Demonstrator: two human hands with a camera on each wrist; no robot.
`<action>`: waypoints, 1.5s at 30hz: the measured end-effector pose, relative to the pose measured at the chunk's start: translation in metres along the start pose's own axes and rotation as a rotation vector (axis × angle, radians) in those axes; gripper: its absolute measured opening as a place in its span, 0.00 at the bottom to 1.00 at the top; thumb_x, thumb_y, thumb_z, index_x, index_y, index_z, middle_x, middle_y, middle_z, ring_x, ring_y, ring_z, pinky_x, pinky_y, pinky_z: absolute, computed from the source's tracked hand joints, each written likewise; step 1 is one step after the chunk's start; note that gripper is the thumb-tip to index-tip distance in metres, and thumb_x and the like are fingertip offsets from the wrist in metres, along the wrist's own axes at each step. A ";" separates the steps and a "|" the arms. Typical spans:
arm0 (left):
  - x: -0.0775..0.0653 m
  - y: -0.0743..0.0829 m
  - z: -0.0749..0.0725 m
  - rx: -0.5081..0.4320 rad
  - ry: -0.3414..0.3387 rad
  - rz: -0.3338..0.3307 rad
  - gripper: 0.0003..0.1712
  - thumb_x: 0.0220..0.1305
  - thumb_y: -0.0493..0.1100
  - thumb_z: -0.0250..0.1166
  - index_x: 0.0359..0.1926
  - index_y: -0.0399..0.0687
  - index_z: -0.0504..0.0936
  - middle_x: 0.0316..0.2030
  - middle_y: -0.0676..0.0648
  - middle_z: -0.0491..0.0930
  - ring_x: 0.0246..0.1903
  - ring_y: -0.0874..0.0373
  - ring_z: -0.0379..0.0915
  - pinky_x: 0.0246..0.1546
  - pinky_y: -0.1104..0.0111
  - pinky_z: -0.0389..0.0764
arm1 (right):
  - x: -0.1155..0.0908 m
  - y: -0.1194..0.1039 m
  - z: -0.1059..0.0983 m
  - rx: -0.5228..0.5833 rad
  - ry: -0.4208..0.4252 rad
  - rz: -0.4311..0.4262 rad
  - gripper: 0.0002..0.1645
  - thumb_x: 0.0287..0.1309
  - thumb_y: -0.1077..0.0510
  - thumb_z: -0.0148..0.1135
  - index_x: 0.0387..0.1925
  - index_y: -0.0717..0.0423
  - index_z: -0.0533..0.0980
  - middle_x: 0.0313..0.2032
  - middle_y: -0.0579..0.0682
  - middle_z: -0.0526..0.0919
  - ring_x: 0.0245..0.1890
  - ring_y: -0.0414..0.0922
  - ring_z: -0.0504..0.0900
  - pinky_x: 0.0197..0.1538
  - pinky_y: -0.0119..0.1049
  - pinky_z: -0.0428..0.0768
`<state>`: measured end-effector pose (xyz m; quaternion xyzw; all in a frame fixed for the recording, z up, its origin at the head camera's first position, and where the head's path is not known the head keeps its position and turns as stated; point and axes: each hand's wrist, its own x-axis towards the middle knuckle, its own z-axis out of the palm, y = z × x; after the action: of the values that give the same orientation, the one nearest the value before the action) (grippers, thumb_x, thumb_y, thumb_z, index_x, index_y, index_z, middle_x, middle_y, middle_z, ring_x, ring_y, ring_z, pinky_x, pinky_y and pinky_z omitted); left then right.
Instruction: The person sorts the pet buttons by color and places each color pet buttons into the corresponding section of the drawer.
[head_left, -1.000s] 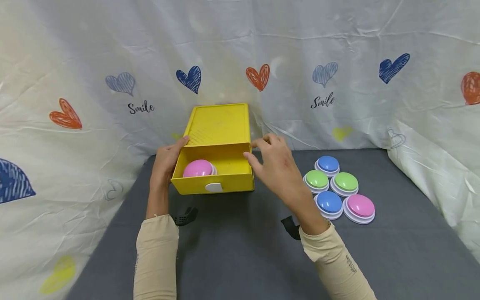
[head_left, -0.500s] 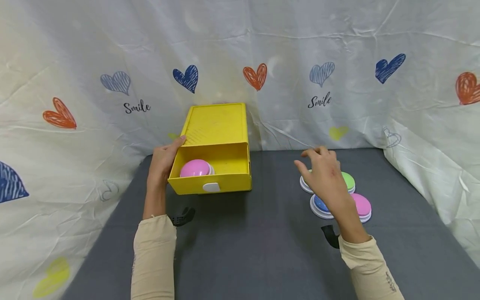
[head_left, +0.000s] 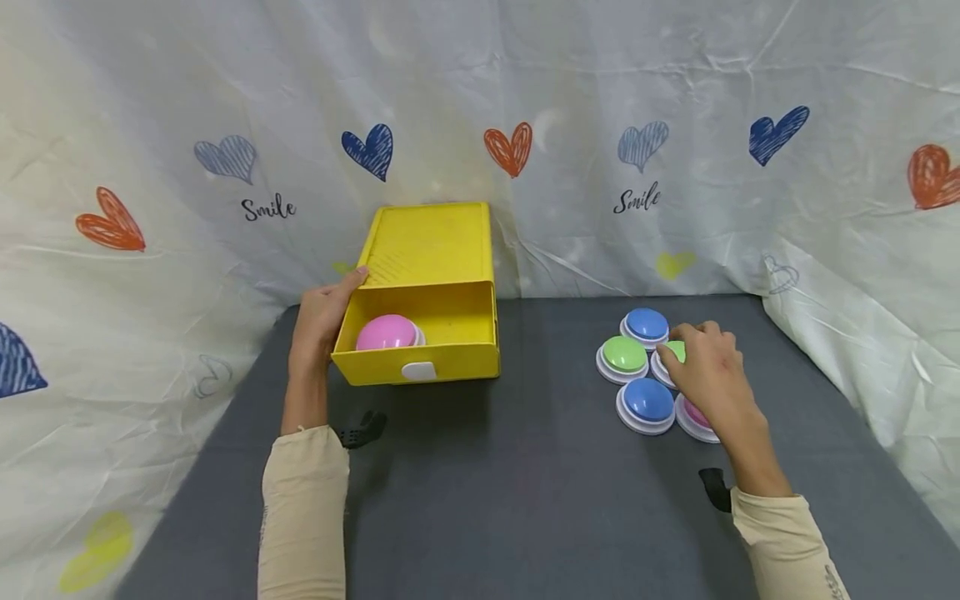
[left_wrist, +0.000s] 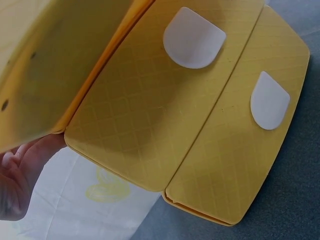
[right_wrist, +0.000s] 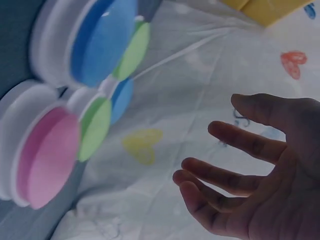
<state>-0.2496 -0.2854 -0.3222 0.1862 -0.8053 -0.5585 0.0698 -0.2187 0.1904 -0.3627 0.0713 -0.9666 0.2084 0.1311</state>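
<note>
On the left of the head view stands a small yellow drawer box [head_left: 435,242]. Its top drawer [head_left: 457,365] is pulled out, and a pink dome button [head_left: 386,332] with a white base lies in the drawer's left half. My left hand [head_left: 318,321] grips the box's left side, thumb over the top edge. My right hand [head_left: 716,367] hovers over the buttons at the right, fingers spread and slightly bent around nothing. Under it, a green button [head_left: 664,367] and another pink button [head_left: 693,417] are partly hidden.
Beside the right hand lie a back blue button [head_left: 647,325], a left green button [head_left: 624,357] and a front blue button [head_left: 648,402]. A grey cloth [head_left: 525,483] covers the table. A white curtain [head_left: 562,225] printed with hearts hangs behind. The left wrist view shows a lower drawer handle [left_wrist: 270,102].
My right hand has left the box's right side and moved right, over the buttons. The left hand stays on the box, and the pink button stays in the drawer.
</note>
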 end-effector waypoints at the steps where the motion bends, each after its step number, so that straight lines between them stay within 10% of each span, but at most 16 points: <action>1: 0.001 0.000 0.000 0.000 0.005 0.000 0.47 0.42 0.77 0.58 0.46 0.40 0.79 0.33 0.46 0.81 0.25 0.58 0.78 0.26 0.69 0.78 | -0.001 0.005 0.001 -0.002 -0.006 0.000 0.19 0.58 0.53 0.56 0.44 0.65 0.76 0.41 0.67 0.72 0.42 0.67 0.67 0.38 0.61 0.66; 20: 0.003 0.002 0.001 -0.015 -0.011 -0.016 0.47 0.40 0.77 0.59 0.45 0.40 0.80 0.33 0.47 0.80 0.26 0.58 0.78 0.27 0.69 0.78 | -0.025 0.055 0.011 -0.057 -0.348 0.127 0.34 0.48 0.53 0.66 0.53 0.69 0.68 0.41 0.70 0.69 0.40 0.65 0.70 0.35 0.57 0.71; 45: -0.002 0.001 -0.001 -0.056 -0.005 -0.008 0.44 0.43 0.75 0.60 0.43 0.40 0.80 0.30 0.48 0.81 0.25 0.57 0.78 0.26 0.69 0.78 | -0.028 0.053 0.026 -0.054 -0.352 0.136 0.28 0.50 0.58 0.62 0.50 0.72 0.70 0.37 0.70 0.70 0.36 0.64 0.66 0.30 0.51 0.68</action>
<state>-0.2473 -0.2855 -0.3205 0.1861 -0.7889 -0.5815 0.0705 -0.2084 0.2300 -0.4134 0.0377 -0.9824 0.1752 -0.0527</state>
